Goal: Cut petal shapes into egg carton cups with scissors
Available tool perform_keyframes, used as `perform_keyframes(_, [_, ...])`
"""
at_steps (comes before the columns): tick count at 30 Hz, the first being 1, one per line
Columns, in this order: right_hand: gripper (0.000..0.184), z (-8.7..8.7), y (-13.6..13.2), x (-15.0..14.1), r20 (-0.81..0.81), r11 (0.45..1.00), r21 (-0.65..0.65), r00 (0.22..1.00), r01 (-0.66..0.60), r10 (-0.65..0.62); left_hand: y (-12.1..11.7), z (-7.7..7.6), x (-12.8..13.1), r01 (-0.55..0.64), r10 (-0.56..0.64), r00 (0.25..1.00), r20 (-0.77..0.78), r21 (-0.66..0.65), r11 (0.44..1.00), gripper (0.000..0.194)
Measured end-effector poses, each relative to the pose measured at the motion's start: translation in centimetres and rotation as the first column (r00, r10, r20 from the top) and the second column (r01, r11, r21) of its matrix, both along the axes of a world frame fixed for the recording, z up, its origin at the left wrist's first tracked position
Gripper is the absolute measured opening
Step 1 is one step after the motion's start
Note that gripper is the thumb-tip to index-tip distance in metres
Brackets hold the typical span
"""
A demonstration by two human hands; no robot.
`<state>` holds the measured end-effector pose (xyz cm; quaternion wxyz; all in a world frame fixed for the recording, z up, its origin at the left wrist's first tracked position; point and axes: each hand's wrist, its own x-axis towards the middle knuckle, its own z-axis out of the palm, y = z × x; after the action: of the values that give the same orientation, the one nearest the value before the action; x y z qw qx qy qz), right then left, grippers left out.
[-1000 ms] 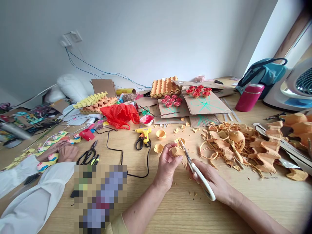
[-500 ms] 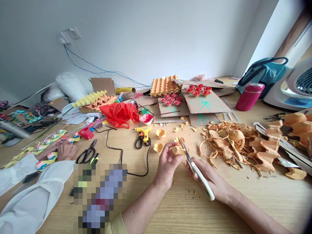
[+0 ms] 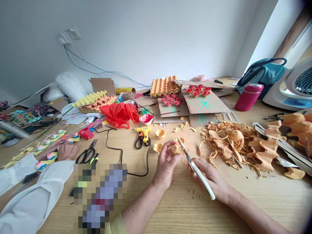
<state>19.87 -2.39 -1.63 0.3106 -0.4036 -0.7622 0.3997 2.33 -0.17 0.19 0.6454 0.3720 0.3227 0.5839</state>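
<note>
The orange pulp cup is positioned to the right of the yellow glue gun, on the operator's side of it. Expect low weight, a dry, non-slip surface and a thin wall; the material is probably stiff when lightly gripped but liable to tear or crush under pinching. Support it low on the body, with the fingers spread and clear of the blades. The left hand is clamped on the cup, thumb on the near side, fingers behind. The right hand, farther right of the glue gun, is closed around the white-handled scissors; the blades lie alongside the cup, and their exact gap cannot be told. 2 loose cups stand just right of the glue gun; 1 further cup, partly hidden by the blades, is beyond them. A scrap pile lies well to the right of the glue gun, and a red plastic bag lies behind it to the left. A co-worker's hands are well to its left. Compared with 0.5 s earlier, both grips are unchanged, the loose cups keep their places relative to the glue gun, and only slight shifts appear.
</note>
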Motion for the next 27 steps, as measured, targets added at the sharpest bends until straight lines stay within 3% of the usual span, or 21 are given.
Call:
perform_keyframes(19, [0.027,0.48,0.01,-0.13,0.02,0.996,0.021,0.996,0.088,-0.089,0.65,0.02,-0.85,-0.044,0.043,0.999,0.017,0.02,0.999,0.043])
perform_keyframes(27, [0.032,0.34,0.56,-0.33,-0.303,0.97,-0.135,0.924,0.201,-0.234,0.0,-0.2,-0.19,0.061,-0.059,0.997,-0.053,0.045,0.997,0.047])
